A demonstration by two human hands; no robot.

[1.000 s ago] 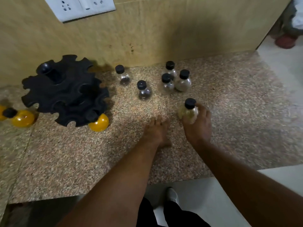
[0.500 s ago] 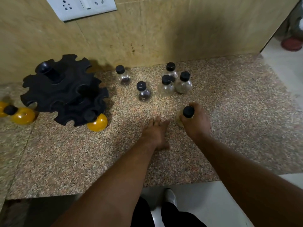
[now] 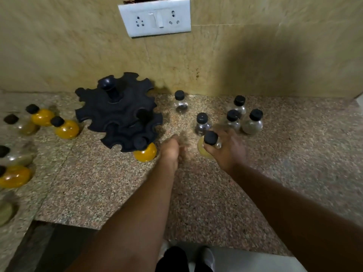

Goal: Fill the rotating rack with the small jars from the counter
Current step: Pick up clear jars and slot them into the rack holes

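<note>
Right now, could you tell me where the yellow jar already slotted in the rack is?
In the head view, left of centre: the yellow jar hangs at the rack's near edge, beside the left hand.

Right hand [image 3: 225, 149] lifted jar [image 3: 208, 146] off counter; left hand [image 3: 170, 152] slid toward rack.

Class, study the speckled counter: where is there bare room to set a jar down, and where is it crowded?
Free: the granite counter right of the grey-filled jar, and the front strip below the black slotted rack. Crowded: the black-capped jar cluster behind the right hand, and the yellow jars left of the rack.
</note>
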